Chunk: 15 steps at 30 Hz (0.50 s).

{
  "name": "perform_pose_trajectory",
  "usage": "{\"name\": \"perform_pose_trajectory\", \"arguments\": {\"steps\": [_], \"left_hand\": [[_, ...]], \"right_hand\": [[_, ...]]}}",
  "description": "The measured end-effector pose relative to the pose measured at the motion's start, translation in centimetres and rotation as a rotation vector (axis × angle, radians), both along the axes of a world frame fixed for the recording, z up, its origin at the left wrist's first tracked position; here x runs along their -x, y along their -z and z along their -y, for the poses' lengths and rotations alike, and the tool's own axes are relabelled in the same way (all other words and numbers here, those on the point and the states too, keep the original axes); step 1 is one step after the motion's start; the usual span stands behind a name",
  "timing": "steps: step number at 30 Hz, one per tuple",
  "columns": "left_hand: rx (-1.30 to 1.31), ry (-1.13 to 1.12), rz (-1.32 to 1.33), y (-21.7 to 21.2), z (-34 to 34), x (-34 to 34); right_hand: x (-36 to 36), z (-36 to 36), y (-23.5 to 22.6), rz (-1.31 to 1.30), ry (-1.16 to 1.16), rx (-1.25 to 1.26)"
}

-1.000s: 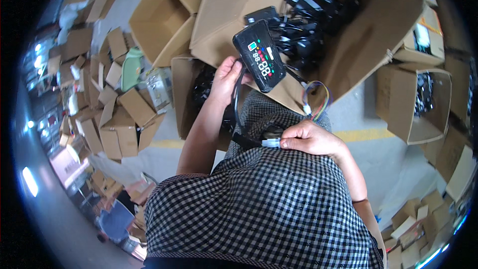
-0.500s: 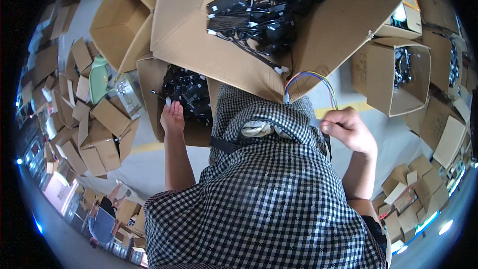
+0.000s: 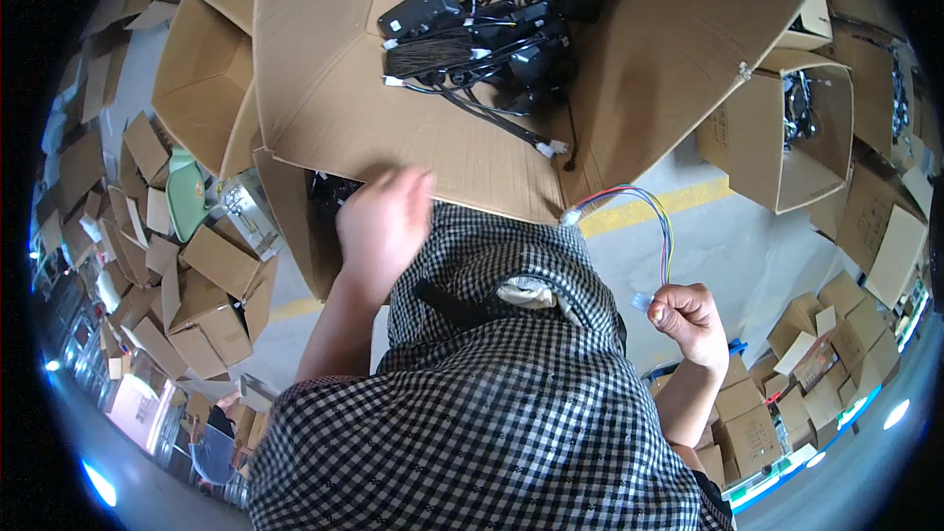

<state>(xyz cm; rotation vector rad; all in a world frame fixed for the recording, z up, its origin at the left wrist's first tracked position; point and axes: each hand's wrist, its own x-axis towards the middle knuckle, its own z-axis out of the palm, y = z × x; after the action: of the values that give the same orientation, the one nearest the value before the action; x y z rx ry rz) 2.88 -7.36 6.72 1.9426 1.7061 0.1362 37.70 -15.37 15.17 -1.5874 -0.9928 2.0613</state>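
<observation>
Right hand (image 3: 691, 323) pinched the plug (image 3: 641, 301)! | Wires (image 3: 670, 236) arched up and left to the box's (image 3: 334, 118) near corner, right hand nearer | Left hand (image 3: 383, 221) blurred, spread and hold couldn't be told

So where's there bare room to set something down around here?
Bare grey floor shows at right, bordered by the coloured wires, the right hand, the smaller open carton and the boxes at lower right. It's crowded inside the large carton, where black devices and cables lie heaped, and at far left, where cardboard boxes cluster.
</observation>
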Motion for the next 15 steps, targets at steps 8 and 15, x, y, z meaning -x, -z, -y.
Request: {"name": "perform_pose_trajectory", "arguments": {"steps": [8, 15], "left_hand": [[0.433, 0.753, -0.132, 18.7, -2.7, -12.0], [0.571, 0.701, 0.225, 12.8, -3.0, -5.0]], "right_hand": [[3.5, -0.1, 0.4, -0.004, 0.120, 0.029], [4.1, 0.4, 0.8, 0.064, 0.305, 0.064]]}}
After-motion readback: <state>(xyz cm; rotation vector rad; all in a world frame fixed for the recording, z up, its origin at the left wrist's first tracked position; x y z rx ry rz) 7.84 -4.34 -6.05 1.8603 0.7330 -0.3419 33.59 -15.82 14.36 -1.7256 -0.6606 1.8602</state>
